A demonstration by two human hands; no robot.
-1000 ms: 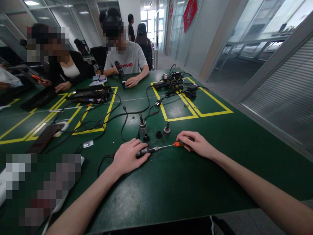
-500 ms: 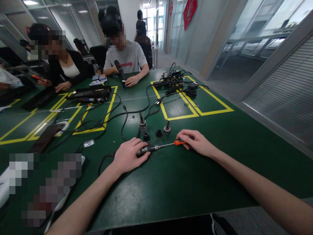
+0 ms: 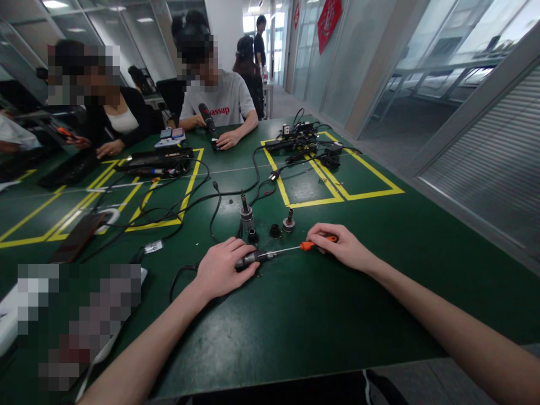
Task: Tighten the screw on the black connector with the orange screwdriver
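My left hand [image 3: 223, 267] is closed around a dark, corded, cylindrical tool [image 3: 250, 259] lying on the green table [image 3: 312, 320]; its back end is hidden under my palm. An orange-handled screwdriver [image 3: 307, 246] is pinched in the fingers of my right hand [image 3: 343, 247]. Its thin shaft points left and meets the narrow metal end of the tool. Just beyond the tool stand a tall metal cylinder with a post [image 3: 247, 215] and a shorter metal piece [image 3: 288, 223]. Near them are two small black ring-like parts, one a collar [image 3: 252, 236], the other a cap [image 3: 274, 230].
Black cables [image 3: 198, 197] run across the table's left and middle. A tangle of cords and plugs [image 3: 295, 138] lies at the back within yellow tape. A co-worker [image 3: 219, 101] sits opposite, another [image 3: 118, 121] at the left. A brown flat object [image 3: 82, 236] lies left.
My right fingers have shifted slightly on the screwdriver, and more of its orange handle shows. The left hand and tool stay put. In the background a standing person has moved right.
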